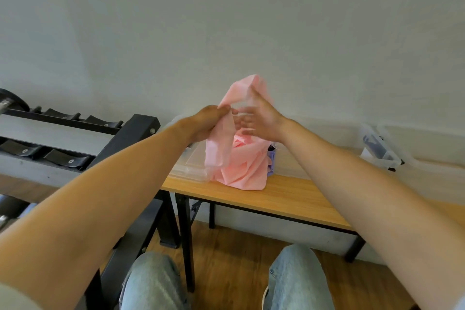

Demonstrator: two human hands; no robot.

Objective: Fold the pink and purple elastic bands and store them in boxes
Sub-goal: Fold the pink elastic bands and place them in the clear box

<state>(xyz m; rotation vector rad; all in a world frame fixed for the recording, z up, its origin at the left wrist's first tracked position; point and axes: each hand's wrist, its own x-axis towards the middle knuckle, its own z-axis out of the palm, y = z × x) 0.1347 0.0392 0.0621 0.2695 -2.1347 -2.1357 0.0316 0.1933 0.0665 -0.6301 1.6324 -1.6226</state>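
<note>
Fingers [221,111] of both hands apparently pinch the raised pink band [236,158].

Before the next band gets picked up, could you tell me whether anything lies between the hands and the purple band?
Yes: the pink band, held by the left hand and right hand, drapes over most of the purple band; only its right edge shows.

One head-worn wide-angle view looks forward and down from above the wooden table [289,199], close, facing the wall behind it
</note>
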